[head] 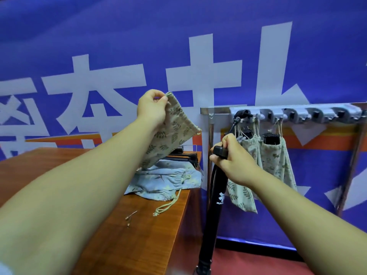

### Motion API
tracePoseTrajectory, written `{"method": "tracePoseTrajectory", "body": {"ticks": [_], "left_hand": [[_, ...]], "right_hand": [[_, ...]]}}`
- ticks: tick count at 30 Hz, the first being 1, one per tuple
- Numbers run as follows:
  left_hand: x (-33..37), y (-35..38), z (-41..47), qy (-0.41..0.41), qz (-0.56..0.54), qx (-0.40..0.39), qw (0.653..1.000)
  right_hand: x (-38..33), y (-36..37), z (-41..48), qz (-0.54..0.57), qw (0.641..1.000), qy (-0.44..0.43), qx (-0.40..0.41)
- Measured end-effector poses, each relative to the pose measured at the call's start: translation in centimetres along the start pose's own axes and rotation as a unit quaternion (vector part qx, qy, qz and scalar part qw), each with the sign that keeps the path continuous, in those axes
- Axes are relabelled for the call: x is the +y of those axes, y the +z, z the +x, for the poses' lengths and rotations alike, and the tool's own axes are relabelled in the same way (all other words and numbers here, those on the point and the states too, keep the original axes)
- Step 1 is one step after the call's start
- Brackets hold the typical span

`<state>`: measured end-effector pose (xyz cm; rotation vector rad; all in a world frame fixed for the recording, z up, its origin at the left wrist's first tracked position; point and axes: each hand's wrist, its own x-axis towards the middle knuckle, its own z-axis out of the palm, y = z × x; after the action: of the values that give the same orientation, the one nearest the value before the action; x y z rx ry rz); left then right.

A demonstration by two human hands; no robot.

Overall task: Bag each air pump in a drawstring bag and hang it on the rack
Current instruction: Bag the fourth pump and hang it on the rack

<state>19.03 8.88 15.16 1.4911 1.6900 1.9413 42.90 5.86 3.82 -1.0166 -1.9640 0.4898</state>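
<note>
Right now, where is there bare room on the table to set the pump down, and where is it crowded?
Bare wood lies on the table left of the blue bags, and along the near edge below the needles. The far right corner is crowded: blue bags heaped, black pumps behind. On the rack, the right-hand hooks look free.

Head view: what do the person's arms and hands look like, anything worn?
Left hand and right hand are bare: no gloves, rings or watch. Left forearm and right forearm show no sleeves; a pale patch at the lower-left corner may be one.
</note>
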Motion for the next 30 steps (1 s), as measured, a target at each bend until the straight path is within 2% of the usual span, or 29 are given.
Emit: {"method": "tracePoseTrajectory", "body": {"ticks": [4, 10, 13, 17, 22, 30], "left_hand": [[3.0, 1.3, -0.9, 0.02, -0.032, -0.035, 0.999], [6.5, 3.7, -5.9, 0.041, -0.068, -0.165, 0.983], [6.9, 5.0, -9.5, 0.034, -0.115, -0.271, 0.955], [6.4, 6.9, -13.5, 0.013, -0.165, -0.347, 0.923], [4.6, 9.5, -17.6, -0.043, -0.225, -0.374, 0.899], [-0.2, 12.2, -22.0, -0.153, -0.313, -0.369, 0.862]], "right_hand": [[-0.3, -1.1, 0.1, 0.014, 1.0, -0.002, 0.028], [-0.1, -5.1, -1.1, 0.039, 0.993, -0.01, 0.109], [0.3, -7.6, -2.9, 0.03, 0.989, -0.017, 0.146], [0.8, -10.9, -5.4, 0.004, 0.988, -0.03, 0.15], [2.5, -12.4, -8.4, 0.01, 0.993, -0.037, 0.107], [6.8, -11.3, -12.3, 0.006, 0.987, -0.017, 0.158]]}}
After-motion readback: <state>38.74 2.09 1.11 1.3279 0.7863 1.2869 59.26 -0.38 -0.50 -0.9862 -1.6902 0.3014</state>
